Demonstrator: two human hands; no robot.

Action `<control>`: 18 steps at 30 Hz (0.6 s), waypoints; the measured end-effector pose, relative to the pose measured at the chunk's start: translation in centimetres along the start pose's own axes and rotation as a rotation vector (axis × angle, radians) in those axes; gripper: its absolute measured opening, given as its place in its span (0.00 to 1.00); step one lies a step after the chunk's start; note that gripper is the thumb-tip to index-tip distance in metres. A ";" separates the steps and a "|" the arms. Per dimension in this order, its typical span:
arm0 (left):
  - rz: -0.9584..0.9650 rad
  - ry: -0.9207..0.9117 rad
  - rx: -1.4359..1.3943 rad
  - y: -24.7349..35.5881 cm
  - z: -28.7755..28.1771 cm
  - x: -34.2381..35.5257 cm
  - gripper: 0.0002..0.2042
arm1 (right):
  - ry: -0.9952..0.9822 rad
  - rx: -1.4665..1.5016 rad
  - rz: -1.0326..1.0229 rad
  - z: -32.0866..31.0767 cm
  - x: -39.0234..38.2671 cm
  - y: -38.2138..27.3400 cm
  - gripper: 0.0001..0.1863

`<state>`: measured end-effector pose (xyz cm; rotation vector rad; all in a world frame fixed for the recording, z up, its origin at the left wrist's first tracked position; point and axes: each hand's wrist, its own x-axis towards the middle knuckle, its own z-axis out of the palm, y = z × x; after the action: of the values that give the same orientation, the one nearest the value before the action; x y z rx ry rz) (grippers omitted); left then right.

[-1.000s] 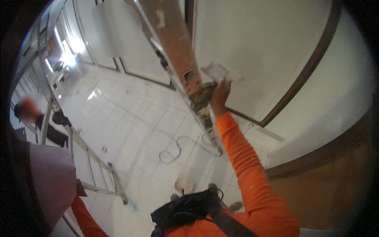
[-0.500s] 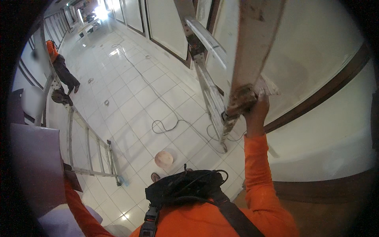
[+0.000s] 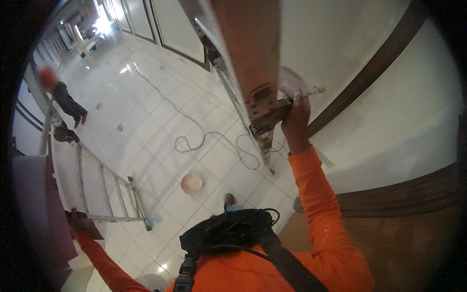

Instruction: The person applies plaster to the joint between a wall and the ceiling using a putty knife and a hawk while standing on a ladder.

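Note:
My right hand (image 3: 296, 120) is closed beside the round hinge (image 3: 272, 113) of a metal folding ladder (image 3: 248, 36). From its fingers a wide, pinkish, putty-smeared blade (image 3: 299, 82), seemingly a putty knife, points toward the white wall panel (image 3: 335, 34). Whether the hand also grips the ladder I cannot tell. At far left, my left hand (image 3: 74, 222) is closed on a dark flat plate (image 3: 91, 228), held out beside a purple panel (image 3: 34, 190). The plate's exact kind is unclear.
A second ladder (image 3: 102, 194) stands at left. On the tiled floor lie a pinkish bowl (image 3: 191, 184) and a looping grey cable (image 3: 204, 134). Another person (image 3: 68, 100) in orange stands at far left. Brown trim (image 3: 369, 73) crosses the right wall.
The view has turned, shifting the near ladder and my right hand leftward in the picture. The blade shows more fully. My left arm reaches farther out, its hand now visible.

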<state>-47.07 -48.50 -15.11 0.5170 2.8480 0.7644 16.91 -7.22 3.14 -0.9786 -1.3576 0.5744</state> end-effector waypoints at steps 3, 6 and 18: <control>-0.008 0.035 -0.008 0.0 -1.1 -1.0 0.14 | 0.057 0.243 0.112 0.6 0.5 0.5 0.21; -0.001 0.052 -0.035 0.6 -1.6 -2.8 0.14 | 0.113 -0.201 -0.099 -1.3 1.2 1.7 0.18; 0.403 -0.906 -0.347 34.6 22.6 -43.4 0.15 | -0.342 -0.059 0.212 -26.8 2.6 11.9 0.14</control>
<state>8.38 -25.93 -14.64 1.0605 1.7613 0.7829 45.51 -5.56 -3.56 -1.1159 -1.5887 0.8970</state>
